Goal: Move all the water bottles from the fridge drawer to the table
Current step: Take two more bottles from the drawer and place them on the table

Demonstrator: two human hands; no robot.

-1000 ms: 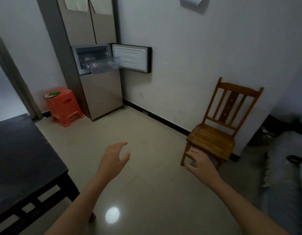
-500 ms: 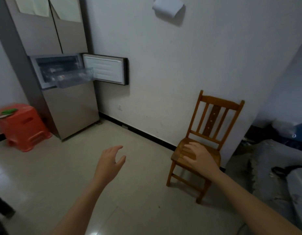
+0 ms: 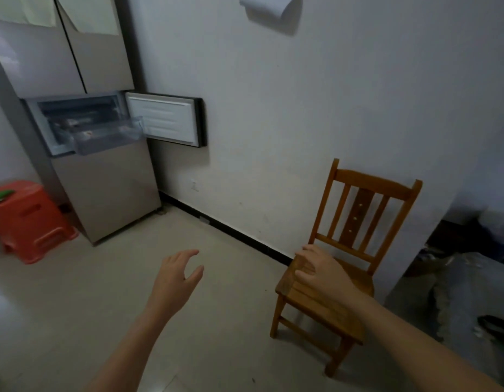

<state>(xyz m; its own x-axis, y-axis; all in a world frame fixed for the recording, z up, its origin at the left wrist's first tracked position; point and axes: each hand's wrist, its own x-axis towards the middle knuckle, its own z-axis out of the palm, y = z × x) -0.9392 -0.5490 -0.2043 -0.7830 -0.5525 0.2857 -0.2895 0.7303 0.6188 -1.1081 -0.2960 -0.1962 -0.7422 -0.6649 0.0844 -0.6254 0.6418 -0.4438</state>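
A tall beige fridge (image 3: 109, 188) stands at the far left against the wall. Its small middle door (image 3: 166, 121) hangs open to the right, and a clear drawer (image 3: 109, 138) is pulled out of the compartment. Something lies in the drawer, too dim to tell. My left hand (image 3: 177, 278) floats over the floor with relaxed fingers, holding nothing. My right hand (image 3: 321, 271) hovers in front of the chair seat, loosely spread and empty. Both hands are well short of the fridge. The table is out of view.
A wooden chair (image 3: 355, 241) stands against the right wall. An orange plastic stool (image 3: 30, 219) sits left of the fridge. Dark bedding or cloth (image 3: 465, 290) fills the right side. Pale tiled floor (image 3: 103, 292) lies between me and the fridge.
The view has swung right and moved closer to the fridge; the dark table has left the frame. Both hands stay raised and empty.
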